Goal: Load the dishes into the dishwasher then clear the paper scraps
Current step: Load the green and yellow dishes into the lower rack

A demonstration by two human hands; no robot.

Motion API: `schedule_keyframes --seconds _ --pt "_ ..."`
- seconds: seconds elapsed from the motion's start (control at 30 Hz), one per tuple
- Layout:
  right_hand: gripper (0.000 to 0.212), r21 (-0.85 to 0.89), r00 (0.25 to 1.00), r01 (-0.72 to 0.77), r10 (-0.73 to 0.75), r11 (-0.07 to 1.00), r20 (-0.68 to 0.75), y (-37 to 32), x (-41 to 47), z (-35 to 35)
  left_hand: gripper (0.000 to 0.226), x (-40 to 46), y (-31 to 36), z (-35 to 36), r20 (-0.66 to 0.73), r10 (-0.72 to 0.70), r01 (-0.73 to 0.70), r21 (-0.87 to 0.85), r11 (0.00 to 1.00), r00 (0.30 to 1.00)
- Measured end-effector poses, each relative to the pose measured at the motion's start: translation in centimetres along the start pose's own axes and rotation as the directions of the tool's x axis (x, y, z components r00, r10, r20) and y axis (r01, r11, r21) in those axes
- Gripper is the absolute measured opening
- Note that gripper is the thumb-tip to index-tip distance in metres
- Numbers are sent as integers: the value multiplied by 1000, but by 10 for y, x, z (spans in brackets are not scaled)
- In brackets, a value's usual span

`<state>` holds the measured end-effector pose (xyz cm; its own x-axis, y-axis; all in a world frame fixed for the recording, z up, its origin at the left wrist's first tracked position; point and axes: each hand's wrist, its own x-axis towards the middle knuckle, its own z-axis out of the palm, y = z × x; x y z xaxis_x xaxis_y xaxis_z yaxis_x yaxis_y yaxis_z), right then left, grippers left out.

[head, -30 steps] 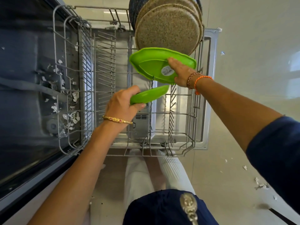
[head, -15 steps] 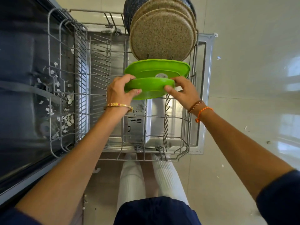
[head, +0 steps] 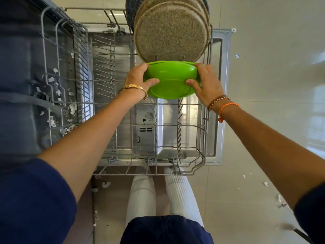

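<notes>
Left hand [head: 136,80] and right hand [head: 206,81] gripping green plate [head: 171,83] by opposite edges; plate standing just before speckled plates [head: 171,34] in rack [head: 193,166].

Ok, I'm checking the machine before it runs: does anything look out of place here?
Yes. Torn paper scraps litter the dishwasher tub at left, and more scraps lie on the floor. That is odd for a dishwasher. The plates stand in the rack normally.
</notes>
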<state>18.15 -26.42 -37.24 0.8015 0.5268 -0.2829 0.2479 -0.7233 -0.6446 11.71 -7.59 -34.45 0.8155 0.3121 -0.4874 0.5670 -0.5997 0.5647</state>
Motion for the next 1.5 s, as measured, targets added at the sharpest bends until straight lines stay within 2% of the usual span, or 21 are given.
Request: schedule_keyframes --seconds 0.13,0.33,0.4,0.53,0.7,0.83,0.93,1.03,1.1,1.17,1.23,1.27,1.33,1.37,1.43,1.5 --pt "48 34 1000 -8 9 999 -28 -1 4 3 37 4 -5 2 -27 14 -13 26 1000 1000" --pt "39 129 975 71 -42 989 -217 -4 4 -5 43 3 3 0 -182 108 -98 60 993 977" --pt "39 118 982 87 -65 989 -180 -4 5 -5 42 3 1 1 -173 112 -101 75 992 978" --pt "43 102 989 -24 38 995 -140 -7 6 1 45 13 0 0 -80 24 -18 76 997 996" --pt "57 3 993 -47 47 999 -105 -12 12 10 54 19 -6 0 -91 -29 44 164 985 995" --pt "80 -171 986 -109 128 979 104 -2 15 22 70 15 -27 12 94 -88 66 214 975 992" --pt "89 -291 973 -161 200 943 112 1 16 31 75 12 -37 21 162 -75 42 196 980 984" --pt "87 -362 984 -135 168 922 61 -4 14 39 70 12 -38 27 74 -63 51 154 987 995" --pt "81 -314 991 -128 135 941 1 -8 10 42 59 10 -42 27 -34 -26 31 152 988 999" --pt "67 -253 991 -105 80 962 -106 -9 5 40 47 2 -41 28 -132 44 -25 139 990 990" --pt "45 -117 959 -7 -27 993 -282 -12 -4 37 32 -11 -37 26 -230 205 -189 92 978 951" --pt "36 -29 931 83 -88 996 -354 -18 -11 33 27 -21 -34 22 -286 330 -318 90 944 900" --pt "27 82 873 236 -174 968 -456 -44 -24 13 32 -44 -24 -2 -379 555 -525 190 830 741" --pt "25 101 852 288 -207 952 -480 -62 -32 0 38 -59 -16 -17 -388 633 -583 251 772 670" --pt "24 141 825 372 -257 917 -504 -105 -51 -33 48 -96 4 -51 -399 689 -622 304 722 605" --pt "22 175 797 433 -284 884 -534 -143 -76 -58 43 -138 21 -79 -446 677 -625 284 727 585"
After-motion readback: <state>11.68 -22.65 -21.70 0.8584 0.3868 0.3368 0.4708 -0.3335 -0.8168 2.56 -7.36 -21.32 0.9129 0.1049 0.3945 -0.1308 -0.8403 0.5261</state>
